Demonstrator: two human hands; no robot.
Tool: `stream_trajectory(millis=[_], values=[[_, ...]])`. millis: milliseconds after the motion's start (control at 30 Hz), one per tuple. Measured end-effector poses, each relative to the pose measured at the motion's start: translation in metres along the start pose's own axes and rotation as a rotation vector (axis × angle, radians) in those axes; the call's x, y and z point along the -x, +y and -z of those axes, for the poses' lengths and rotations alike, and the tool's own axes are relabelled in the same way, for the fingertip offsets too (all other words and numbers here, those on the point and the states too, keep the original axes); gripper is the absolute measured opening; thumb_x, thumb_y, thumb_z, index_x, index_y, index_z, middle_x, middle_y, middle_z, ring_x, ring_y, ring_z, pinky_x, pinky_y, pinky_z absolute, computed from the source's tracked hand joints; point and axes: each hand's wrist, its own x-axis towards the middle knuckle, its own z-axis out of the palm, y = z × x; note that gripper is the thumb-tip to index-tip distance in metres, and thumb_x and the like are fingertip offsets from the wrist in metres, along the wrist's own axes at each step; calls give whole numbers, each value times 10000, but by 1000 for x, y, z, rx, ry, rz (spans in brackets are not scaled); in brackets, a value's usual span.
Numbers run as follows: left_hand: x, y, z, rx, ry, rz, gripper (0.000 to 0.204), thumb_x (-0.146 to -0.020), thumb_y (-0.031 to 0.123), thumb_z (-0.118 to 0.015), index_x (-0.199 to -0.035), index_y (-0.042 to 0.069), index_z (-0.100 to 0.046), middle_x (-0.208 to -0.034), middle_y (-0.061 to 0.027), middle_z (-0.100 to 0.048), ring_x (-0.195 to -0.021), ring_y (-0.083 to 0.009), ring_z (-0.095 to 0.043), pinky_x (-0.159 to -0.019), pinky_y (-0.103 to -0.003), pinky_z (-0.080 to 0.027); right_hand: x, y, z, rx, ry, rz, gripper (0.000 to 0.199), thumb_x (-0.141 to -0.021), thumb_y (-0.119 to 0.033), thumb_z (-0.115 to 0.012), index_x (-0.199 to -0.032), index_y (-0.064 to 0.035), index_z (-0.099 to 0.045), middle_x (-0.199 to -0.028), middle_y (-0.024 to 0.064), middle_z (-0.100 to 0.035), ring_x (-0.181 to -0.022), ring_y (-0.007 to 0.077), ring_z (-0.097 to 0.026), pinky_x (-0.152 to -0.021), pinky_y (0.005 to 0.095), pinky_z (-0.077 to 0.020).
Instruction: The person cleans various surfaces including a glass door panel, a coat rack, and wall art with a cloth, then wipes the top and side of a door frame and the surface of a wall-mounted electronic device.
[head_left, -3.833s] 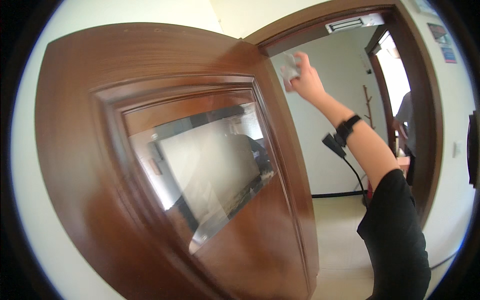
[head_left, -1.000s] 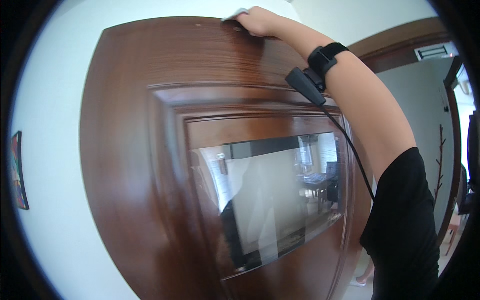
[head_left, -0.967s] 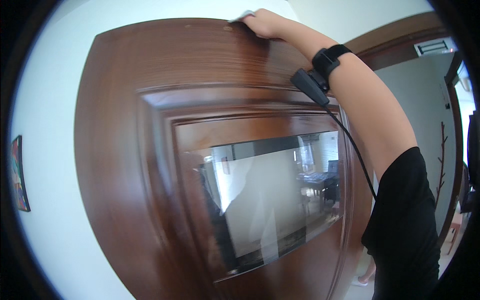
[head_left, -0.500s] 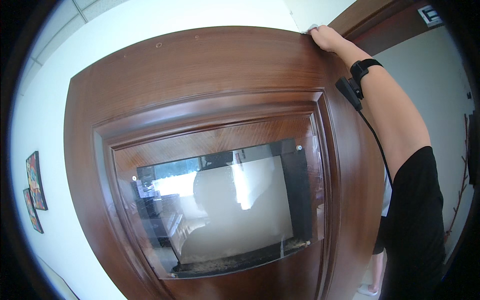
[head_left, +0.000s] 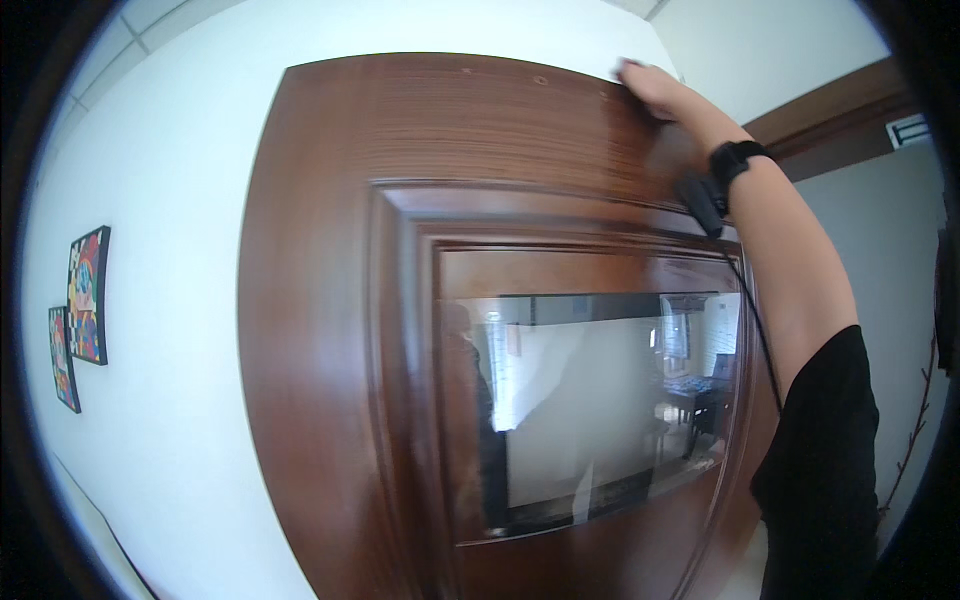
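A brown wooden door [head_left: 310, 300] with a raised panel fills the middle of the view. My right hand [head_left: 655, 92] is up at its top edge, close to some small round marks in the wood. The fingers are bent over the edge and smeared by motion; the pale cloth seen under them a moment earlier is now hidden. A black band [head_left: 738, 158] with a dark device [head_left: 703, 205] and a cable circles my right wrist. A clear glossy sheet [head_left: 590, 400] is fixed on the door's panel and mirrors the room. My left hand is out of view.
Two colourful framed pictures [head_left: 88, 295] hang on the white wall [head_left: 170, 330] at the left. Beyond my arm at the right stands a brown door frame [head_left: 835, 110] with a small sign [head_left: 908, 130] near it. A thin bare branch [head_left: 912, 440] leans at the far right.
My right hand has slid leftward along the door's top edge, nearer to the round marks. The view has turned, so the door sits further right. The person behind the door has gone from view.
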Motion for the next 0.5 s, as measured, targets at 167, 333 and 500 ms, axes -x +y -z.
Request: stream_trajectory(millis=[167,333,500], values=[[-2,54,-20,121,-24,-72,491,-1029,359,-313,-1109,-65,-545,-1043,-208,-606,-935,-277,-551,-844,-398,-459,48,-287,-34,46,-393,12,321,-937,-384,-320,-958,-179,-565,-448,9,-305,-338,175,-284,-348,369,-208],[2,67,-19,308,-181,-18,311,-972,203,-426,-1160,-16,-543,-1003,-203,-624,-934,-309,-581,-847,-416,-470,73,-391,-93,-7,-332,181,390,-897,-436,-382,-911,-112,-599,-518,65,-429,-414,182,-362,-421,376,-281],[2,86,-8,211,-201,56,326,-948,209,-495,-1171,-25,-538,-1017,-242,-628,-931,-365,-597,-851,-452,-474,79,-427,-128,-164,-309,268,473,-876,-468,-450,-930,-50,-664,-779,84,-617,-653,223,-563,-570,380,-434]])
